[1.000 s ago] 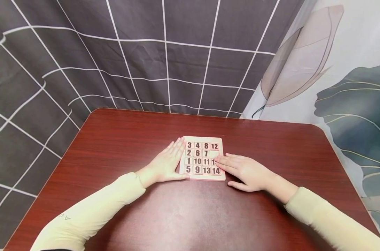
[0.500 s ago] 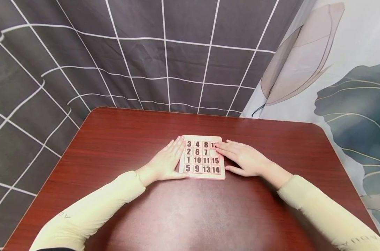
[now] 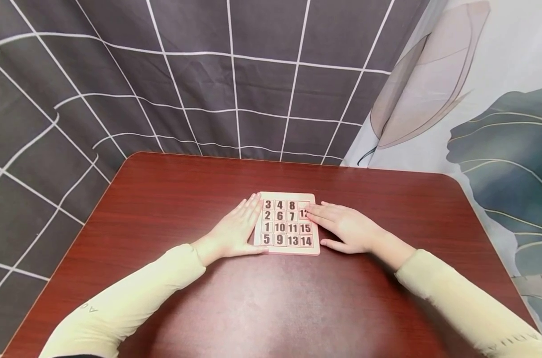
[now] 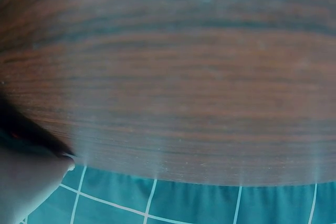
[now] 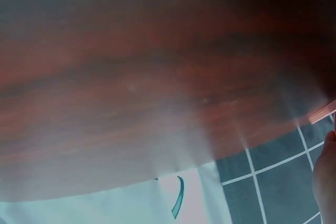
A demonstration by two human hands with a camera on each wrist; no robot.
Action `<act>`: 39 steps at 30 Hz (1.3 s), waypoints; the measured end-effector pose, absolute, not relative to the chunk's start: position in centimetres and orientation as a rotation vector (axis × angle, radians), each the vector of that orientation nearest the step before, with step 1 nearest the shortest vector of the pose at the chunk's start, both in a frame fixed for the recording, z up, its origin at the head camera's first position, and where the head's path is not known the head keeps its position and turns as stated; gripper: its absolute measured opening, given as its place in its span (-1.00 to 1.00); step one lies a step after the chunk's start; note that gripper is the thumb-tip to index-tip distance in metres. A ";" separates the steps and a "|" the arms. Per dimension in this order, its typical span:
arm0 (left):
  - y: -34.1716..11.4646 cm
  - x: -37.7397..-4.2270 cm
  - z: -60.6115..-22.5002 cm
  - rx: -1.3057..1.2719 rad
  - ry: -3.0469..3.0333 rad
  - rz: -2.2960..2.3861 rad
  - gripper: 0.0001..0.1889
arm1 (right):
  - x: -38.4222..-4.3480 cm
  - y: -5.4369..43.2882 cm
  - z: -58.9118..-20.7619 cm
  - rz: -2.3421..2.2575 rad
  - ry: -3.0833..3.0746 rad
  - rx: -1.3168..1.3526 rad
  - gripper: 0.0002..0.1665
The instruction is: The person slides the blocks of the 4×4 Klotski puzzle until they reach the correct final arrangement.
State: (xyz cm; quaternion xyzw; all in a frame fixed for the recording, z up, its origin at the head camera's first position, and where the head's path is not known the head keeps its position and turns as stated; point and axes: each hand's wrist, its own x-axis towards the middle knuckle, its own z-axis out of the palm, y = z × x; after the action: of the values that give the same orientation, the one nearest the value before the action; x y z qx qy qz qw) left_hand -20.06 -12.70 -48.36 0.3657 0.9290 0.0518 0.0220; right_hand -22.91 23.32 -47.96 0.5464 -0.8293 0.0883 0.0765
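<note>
A pale number slide puzzle [image 3: 288,251] with black-numbered square tiles lies flat on the table. My left hand [image 3: 232,231] rests along its left edge, fingers straight, thumb at the lower left corner. From the right, my right hand [image 3: 348,227] reaches over the frame, its straight fingertips on the 12 tile [image 3: 302,214], which they partly cover. That tile sits below the top right corner, in the right column, with a bare gap above it. The right wrist view catches only a sliver of the puzzle's edge [image 5: 321,114] beside the fingers.
The dark red wooden table [image 3: 186,179] has rounded far corners. Behind it hangs a grey curtain [image 3: 199,79] with white grid lines, and at the right a white curtain [image 3: 512,54] with large leaf prints.
My right hand has moved up from the 15 tile to the 12 tile. The 12 tile has slid down from the top right corner toward the gap below. My left hand stays in place.
</note>
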 end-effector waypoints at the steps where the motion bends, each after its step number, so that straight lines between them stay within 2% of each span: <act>1: -12.7 -20.0 -48.3 1.135 2.876 0.166 0.27 | -22.7 23.4 -48.0 0.270 -2.474 1.646 -0.19; 8: -12.9 -20.1 -48.5 1.123 2.877 0.157 0.27 | -21.9 23.3 -47.8 0.289 -2.438 1.654 -0.20; 28: -12.7 -19.9 -48.0 1.139 2.879 0.145 0.24 | -24.9 19.9 -47.7 0.310 -2.489 1.636 -0.16; 39: -12.6 -19.9 -47.9 1.120 2.873 0.171 0.25 | -25.0 19.6 -47.0 0.302 -2.512 1.653 -0.20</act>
State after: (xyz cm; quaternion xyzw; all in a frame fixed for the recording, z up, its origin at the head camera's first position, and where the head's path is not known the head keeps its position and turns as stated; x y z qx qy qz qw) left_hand -19.87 -12.63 -47.86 0.3626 0.9299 0.0552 0.0265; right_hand -25.04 19.57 -47.02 0.5458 -0.8298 0.0996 0.0596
